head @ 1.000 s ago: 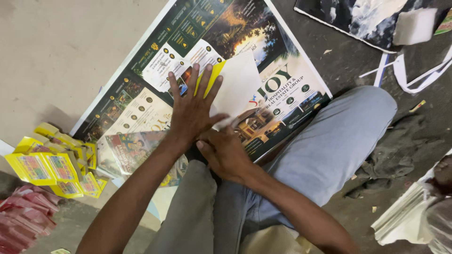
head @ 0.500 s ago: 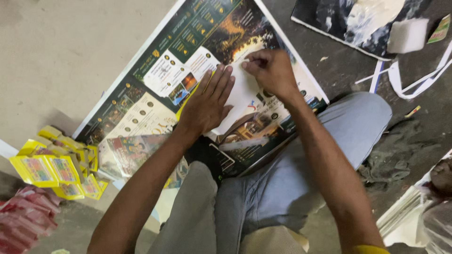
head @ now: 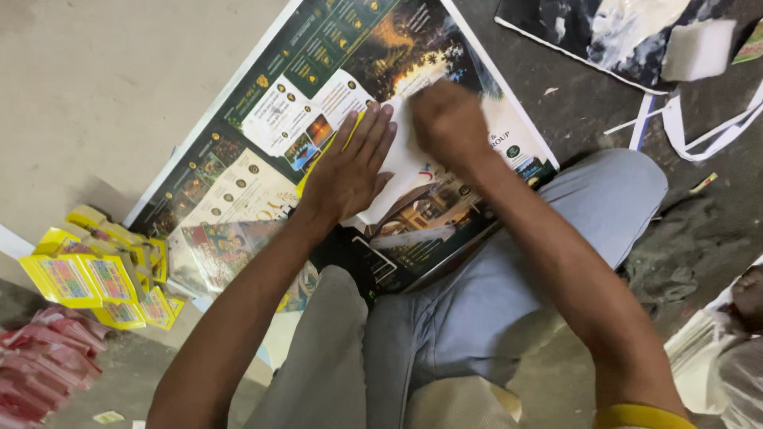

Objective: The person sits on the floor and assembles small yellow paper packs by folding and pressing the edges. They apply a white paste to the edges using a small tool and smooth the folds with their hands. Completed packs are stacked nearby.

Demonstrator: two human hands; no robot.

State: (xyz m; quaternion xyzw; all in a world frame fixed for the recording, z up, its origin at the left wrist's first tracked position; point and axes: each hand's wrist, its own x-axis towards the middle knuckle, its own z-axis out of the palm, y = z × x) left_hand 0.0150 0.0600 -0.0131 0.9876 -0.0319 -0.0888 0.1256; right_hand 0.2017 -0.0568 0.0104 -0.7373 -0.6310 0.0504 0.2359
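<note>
Pressing white paper sheet flat w/ left hand, right hand blurred.

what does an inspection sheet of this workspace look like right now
surface: large printed poster spread on a dusty concrete floor
job's things: white paper sheet lying on the poster, with a yellow piece partly under the left hand
clutter: yellow packets, pink packets, white strips, white block on a second dark print
hands: left hand flat on the sheet, fingers spread; right hand blurred, pressed on the sheet
cables: nothing seen
surroundings: another person's hand at the right edge
</note>
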